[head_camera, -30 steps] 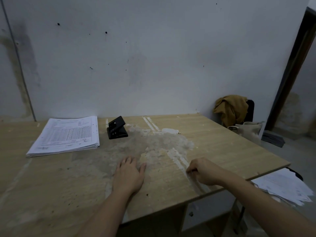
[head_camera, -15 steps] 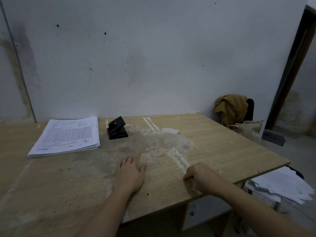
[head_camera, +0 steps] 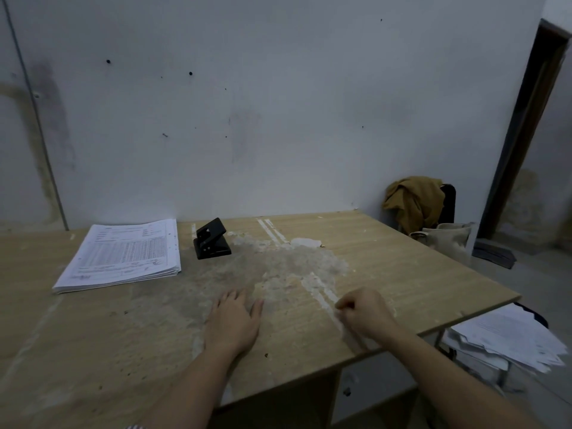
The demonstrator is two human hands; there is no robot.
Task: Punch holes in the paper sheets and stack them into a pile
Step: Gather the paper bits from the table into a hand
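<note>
Head view. Wooden bench against a grey-white wall. Left hand: palm down, flat on the bench near its front edge, fingers straight and slightly spread, gripping nothing. Right hand: resting on the bench to the right of the left one, fingers curled into a loose fist with the thumb tucked against the forefinger; no object visible in it. It sits right at a pale tape strip that runs diagonally across the worn, whitish patch of the bench top. Stack of printed sheets: far left of the bench, lying flat, edges roughly squared, well apart from both hands. Black hole punch: just right of that stack, lever raised, not touching the paper. Second pile of loose sheets: off the bench, lower right, fanned and untidy, on a support I cannot make out. Beyond the bench's far right corner: dark chair with a mustard cloth draped over it, cream bag in front.
</note>
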